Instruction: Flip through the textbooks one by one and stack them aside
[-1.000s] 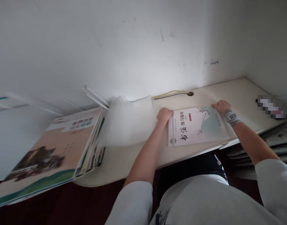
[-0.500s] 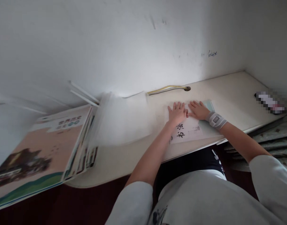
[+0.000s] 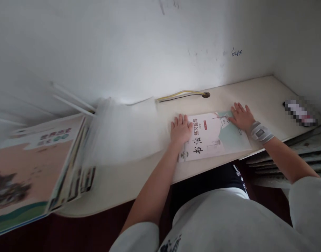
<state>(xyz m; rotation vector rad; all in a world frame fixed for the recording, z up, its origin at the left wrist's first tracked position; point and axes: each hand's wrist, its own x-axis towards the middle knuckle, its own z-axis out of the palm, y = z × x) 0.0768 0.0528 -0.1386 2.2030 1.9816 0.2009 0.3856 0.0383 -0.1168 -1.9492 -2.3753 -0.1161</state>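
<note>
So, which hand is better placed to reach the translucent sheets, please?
Probably the left hand; it rests at the edge of the book nearest those sheets, while the right hand lies farther away.

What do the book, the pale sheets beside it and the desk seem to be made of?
Book: likely paper, thin and flat with a printed cover; any gloss is unclear. Sheets: probably thin plastic, matte-looking, since they appear milky and translucent. Desk: perhaps laminated board, its pale top smooth and even; the core is hidden.

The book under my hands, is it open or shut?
Shut: the book lies flat, its printed cover facing up, the left hand at one end and the right hand at the other.
</note>
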